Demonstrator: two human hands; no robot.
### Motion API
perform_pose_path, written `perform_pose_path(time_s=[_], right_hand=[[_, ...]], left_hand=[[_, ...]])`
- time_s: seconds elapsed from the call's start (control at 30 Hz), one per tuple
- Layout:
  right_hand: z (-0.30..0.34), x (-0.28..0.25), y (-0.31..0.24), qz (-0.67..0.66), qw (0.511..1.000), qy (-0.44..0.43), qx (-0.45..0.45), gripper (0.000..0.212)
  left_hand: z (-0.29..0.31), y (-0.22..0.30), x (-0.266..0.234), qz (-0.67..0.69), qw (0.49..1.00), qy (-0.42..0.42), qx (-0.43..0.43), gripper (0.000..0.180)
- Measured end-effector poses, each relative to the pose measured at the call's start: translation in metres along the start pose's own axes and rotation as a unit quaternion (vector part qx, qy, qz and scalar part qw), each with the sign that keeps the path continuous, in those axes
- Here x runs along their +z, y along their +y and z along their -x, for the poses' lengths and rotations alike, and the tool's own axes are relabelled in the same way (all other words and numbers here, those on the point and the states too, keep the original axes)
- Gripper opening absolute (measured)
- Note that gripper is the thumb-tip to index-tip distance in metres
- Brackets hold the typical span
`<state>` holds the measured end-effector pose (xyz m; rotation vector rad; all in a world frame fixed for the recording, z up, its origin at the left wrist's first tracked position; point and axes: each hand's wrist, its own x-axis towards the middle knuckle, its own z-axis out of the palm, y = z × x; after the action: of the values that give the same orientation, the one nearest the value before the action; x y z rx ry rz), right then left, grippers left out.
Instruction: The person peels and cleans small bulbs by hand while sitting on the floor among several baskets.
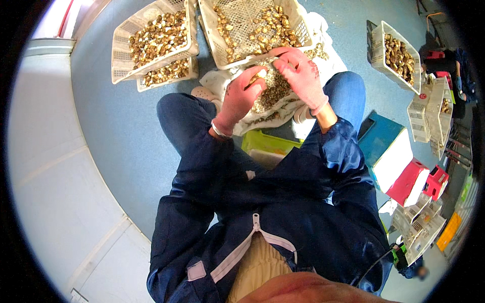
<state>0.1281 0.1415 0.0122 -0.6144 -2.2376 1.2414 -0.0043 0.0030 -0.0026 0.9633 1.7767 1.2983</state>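
My left hand [239,97], in a pink glove, is closed with a small brown-and-cream mushroom [260,74] between thumb and fingertips. Just right of it, my pink-gloved right hand [301,76] has its fingers curled in a pinch; whatever sits in them is too small to make out. Both hands are over a heap of small brown and pale pieces [275,91] on a white cloth [242,123]. Beyond them a white plastic crate [214,43] holds mushrooms along its sides, with its near rim close to my right fingers.
At the far left, a white crate full of mushrooms [121,58] rests on another crate [174,81]. A lime-green stool [252,141] shows between my legs. To the right are a mushroom crate [376,50], a blue box [381,136], red stools [410,177] and a person at work [439,65].
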Motion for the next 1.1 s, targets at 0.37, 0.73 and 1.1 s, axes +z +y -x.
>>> perform_pose_path(time_s=[0.37, 0.73, 1.1], right_hand=[[0.002, 0.004, -0.006, -0.033, 0.998, -0.027, 0.039, 0.018], [0.002, 0.01, -0.002, 0.023, 0.999, 0.012, -0.019, 0.019], [-0.002, 0.003, 0.001, 0.002, 0.998, 0.054, 0.032, 0.017]], left_hand=[[-0.005, -0.019, 0.001, -0.117, 0.987, 0.039, 0.103, 0.035], [-0.001, 0.001, -0.001, 0.247, 0.959, -0.06, -0.13, 0.038], [0.0, -0.002, 0.002, 0.243, 0.963, -0.049, -0.109, 0.038]])
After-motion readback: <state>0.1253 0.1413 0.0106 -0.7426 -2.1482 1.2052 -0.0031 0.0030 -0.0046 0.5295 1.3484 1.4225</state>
